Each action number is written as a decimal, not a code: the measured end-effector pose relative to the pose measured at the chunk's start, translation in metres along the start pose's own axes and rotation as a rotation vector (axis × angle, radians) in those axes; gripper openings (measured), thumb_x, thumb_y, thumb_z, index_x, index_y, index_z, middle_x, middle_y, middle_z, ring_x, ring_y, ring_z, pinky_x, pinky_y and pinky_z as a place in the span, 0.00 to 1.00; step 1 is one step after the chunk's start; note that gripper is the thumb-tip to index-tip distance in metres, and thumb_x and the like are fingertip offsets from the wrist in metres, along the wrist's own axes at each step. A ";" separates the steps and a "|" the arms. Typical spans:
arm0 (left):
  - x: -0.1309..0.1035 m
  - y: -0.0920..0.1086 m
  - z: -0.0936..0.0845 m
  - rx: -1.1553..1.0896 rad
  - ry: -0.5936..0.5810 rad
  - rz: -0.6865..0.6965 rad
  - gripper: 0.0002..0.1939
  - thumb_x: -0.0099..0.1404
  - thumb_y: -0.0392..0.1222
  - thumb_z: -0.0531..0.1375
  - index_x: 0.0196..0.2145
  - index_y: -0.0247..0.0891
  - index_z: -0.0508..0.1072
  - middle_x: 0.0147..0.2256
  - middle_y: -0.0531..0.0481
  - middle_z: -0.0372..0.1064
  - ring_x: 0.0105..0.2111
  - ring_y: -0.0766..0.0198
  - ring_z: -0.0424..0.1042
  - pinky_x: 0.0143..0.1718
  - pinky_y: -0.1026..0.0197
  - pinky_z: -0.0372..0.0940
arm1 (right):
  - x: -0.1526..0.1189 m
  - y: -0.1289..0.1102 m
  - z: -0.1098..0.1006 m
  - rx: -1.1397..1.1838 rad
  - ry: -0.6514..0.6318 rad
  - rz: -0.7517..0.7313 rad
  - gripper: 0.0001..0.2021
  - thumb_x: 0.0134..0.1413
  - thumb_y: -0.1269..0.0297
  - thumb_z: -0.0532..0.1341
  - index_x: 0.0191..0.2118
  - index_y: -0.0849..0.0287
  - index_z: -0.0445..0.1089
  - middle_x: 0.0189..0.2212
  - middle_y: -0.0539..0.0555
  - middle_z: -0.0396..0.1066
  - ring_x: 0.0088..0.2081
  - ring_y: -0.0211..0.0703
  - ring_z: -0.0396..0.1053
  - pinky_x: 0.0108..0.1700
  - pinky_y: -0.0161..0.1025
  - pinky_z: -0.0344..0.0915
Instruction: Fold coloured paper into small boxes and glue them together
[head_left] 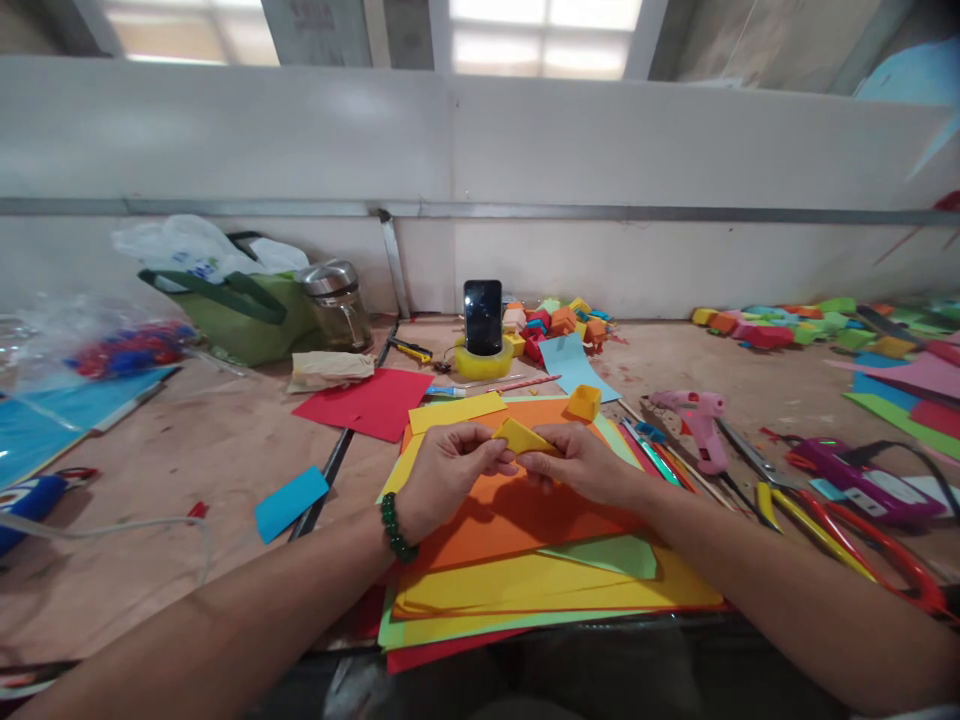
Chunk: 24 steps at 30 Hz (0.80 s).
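Observation:
A small folded piece of yellow paper (522,437) is held between both hands above the stacked coloured sheets. My left hand (457,470), with a green bead bracelet at the wrist, pinches its left end. On its right end are the closed fingers of my right hand (574,460). Directly beneath lies an orange sheet (480,525) on top of yellow and green ones. A yellow paper strip (459,411) rests just behind my left hand, and a small yellow paper box (583,402) sits behind my right hand.
A phone (483,316) stands in a yellow tape roll (484,363), near a pile of small paper boxes (562,321). At right are a pink glue gun (701,420), scissors (817,525) and a purple device (870,480). A green bag (255,320) and a jar (339,310) stand back left.

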<state>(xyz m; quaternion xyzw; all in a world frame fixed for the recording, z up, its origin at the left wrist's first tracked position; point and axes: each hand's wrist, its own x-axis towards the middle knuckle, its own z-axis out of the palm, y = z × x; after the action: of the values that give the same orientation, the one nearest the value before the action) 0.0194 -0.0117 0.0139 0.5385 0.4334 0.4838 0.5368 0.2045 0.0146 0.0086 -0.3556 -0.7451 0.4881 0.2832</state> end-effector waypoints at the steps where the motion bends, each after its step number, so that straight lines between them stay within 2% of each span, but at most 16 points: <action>1: 0.000 0.000 0.000 0.000 -0.002 -0.005 0.12 0.49 0.47 0.69 0.22 0.36 0.74 0.23 0.49 0.75 0.26 0.60 0.77 0.28 0.64 0.68 | 0.000 0.001 0.000 0.011 -0.010 0.019 0.16 0.51 0.52 0.61 0.25 0.61 0.66 0.20 0.48 0.65 0.21 0.33 0.61 0.24 0.32 0.59; 11: -0.002 0.005 0.000 0.008 -0.037 -0.041 0.14 0.49 0.48 0.68 0.22 0.35 0.72 0.22 0.49 0.74 0.25 0.62 0.76 0.28 0.66 0.67 | 0.000 0.005 -0.001 0.030 -0.077 0.066 0.20 0.50 0.46 0.60 0.28 0.60 0.64 0.19 0.46 0.63 0.18 0.31 0.59 0.21 0.31 0.57; 16: -0.001 0.005 -0.001 0.111 -0.083 -0.025 0.17 0.50 0.51 0.67 0.21 0.34 0.72 0.21 0.50 0.72 0.19 0.67 0.72 0.21 0.68 0.63 | -0.002 0.001 0.002 -0.047 -0.075 0.041 0.20 0.51 0.47 0.60 0.25 0.60 0.62 0.17 0.45 0.59 0.18 0.30 0.56 0.20 0.30 0.53; 20: 0.001 0.001 -0.003 0.133 -0.107 -0.071 0.22 0.49 0.58 0.66 0.20 0.33 0.69 0.20 0.50 0.71 0.18 0.66 0.72 0.19 0.67 0.63 | -0.003 0.001 0.003 -0.054 -0.117 0.078 0.20 0.52 0.47 0.59 0.27 0.61 0.64 0.16 0.45 0.61 0.17 0.30 0.57 0.20 0.30 0.54; 24: 0.001 0.003 -0.003 0.135 -0.117 -0.075 0.23 0.48 0.59 0.66 0.20 0.33 0.70 0.19 0.50 0.71 0.18 0.67 0.70 0.20 0.67 0.64 | -0.002 0.001 0.000 0.025 -0.198 0.137 0.21 0.49 0.46 0.61 0.28 0.62 0.65 0.17 0.46 0.64 0.17 0.30 0.59 0.20 0.30 0.56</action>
<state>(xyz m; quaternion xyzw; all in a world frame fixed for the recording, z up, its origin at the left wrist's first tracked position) 0.0162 -0.0106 0.0163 0.5843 0.4527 0.4006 0.5414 0.2062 0.0137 0.0074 -0.3520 -0.7373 0.5483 0.1787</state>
